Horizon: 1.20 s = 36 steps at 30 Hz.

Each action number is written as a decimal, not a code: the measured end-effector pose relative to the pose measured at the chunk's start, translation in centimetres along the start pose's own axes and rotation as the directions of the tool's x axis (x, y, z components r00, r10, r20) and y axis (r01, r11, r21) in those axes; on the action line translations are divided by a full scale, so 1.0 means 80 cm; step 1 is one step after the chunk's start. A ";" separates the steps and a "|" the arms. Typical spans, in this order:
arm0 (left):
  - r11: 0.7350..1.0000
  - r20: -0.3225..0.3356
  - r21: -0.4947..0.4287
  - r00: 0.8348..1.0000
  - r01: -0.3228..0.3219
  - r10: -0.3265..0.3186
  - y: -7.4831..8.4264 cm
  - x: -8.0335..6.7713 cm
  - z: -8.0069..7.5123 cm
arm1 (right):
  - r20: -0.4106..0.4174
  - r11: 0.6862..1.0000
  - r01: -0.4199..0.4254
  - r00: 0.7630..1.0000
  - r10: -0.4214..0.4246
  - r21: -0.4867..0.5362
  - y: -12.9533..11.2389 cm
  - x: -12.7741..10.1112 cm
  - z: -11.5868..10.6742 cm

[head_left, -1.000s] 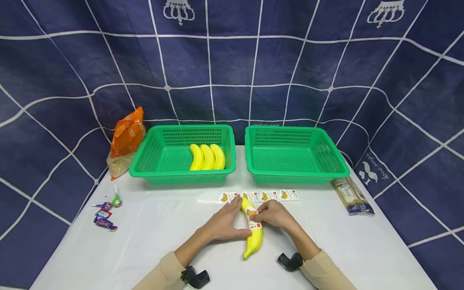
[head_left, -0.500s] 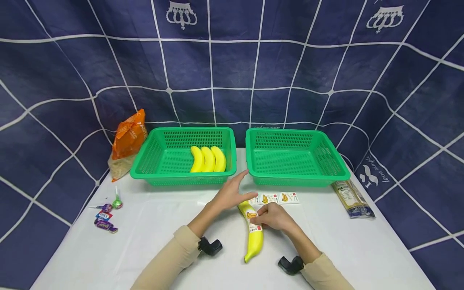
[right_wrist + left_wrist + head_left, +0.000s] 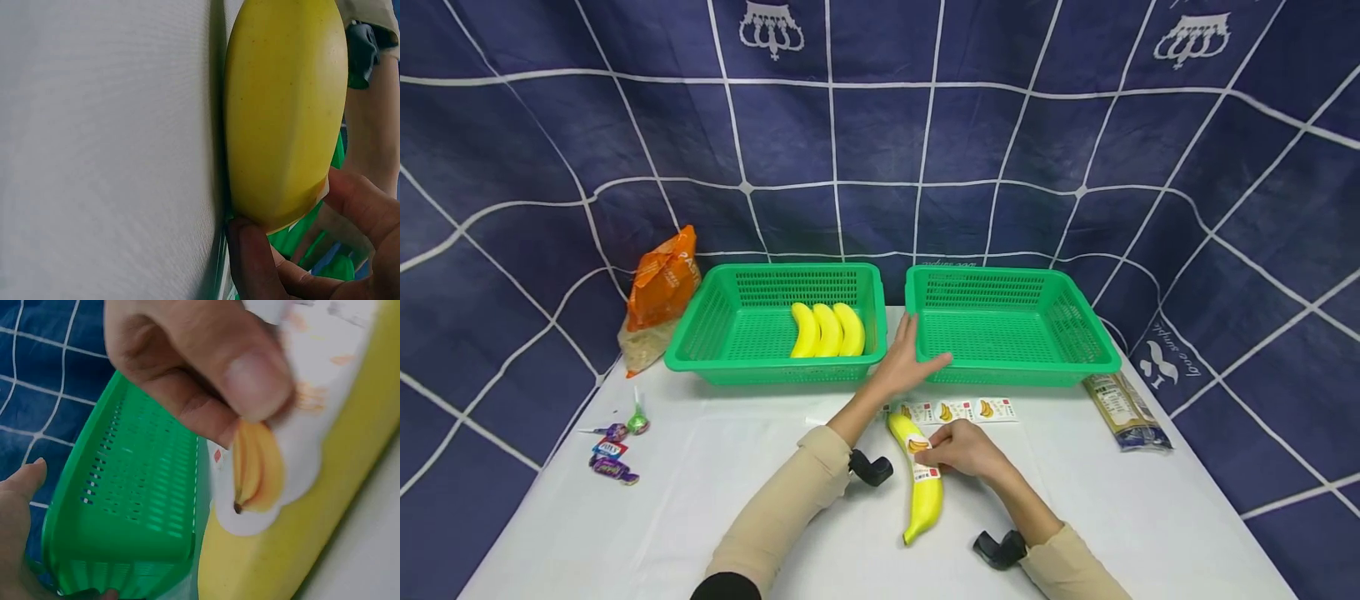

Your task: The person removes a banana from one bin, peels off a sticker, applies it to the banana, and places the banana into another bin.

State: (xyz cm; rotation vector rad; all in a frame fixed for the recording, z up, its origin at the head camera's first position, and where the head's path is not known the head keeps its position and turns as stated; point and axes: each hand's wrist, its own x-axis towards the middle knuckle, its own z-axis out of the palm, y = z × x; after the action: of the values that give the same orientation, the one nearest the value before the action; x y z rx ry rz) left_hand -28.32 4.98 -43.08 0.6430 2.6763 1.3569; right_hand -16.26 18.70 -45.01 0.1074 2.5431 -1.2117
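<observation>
Head view: one banana lies on the desk, sticker already on it; right hand pinches it at the label. Left hand, fingers straight, touches the right basket's rim; that basket holds nothing. Left basket holds three bananas, apparently unlabelled. Sticker strip retains several.

Left wrist view: thumb presses the banana sticker.

Right wrist view: fingers grip the banana underside.
</observation>
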 end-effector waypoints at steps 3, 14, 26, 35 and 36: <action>0.999 0.001 -0.029 1.000 0.030 -0.030 0.000 0.005 0.002 | 0.004 1.000 0.005 1.000 -0.005 -0.005 0.000 -0.001 0.001; 0.999 0.042 -0.035 0.999 0.030 -0.028 -0.008 0.015 0.009 | -0.013 0.999 0.012 1.000 -0.013 -0.050 0.002 -0.006 0.004; 0.999 -0.044 -0.047 0.999 0.012 -0.014 -0.005 0.014 0.014 | -0.037 0.999 0.008 0.999 -0.009 -0.034 -0.002 -0.001 0.004; 0.998 -0.066 -0.065 0.997 0.024 -0.029 -0.004 0.009 0.022 | -0.052 1.000 0.009 0.999 -0.009 0.006 -0.002 -0.001 -0.001; 0.998 -0.065 -0.063 0.998 0.021 -0.025 -0.006 0.009 0.020 | -0.054 1.000 0.010 0.998 -0.010 0.010 -0.002 -0.002 -0.001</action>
State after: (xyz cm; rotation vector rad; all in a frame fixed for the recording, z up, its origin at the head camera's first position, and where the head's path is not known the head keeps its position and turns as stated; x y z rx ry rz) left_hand -28.75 6.27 -44.34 0.5694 2.6702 1.4747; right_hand -16.17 18.68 -44.78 0.1320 2.5870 -1.2420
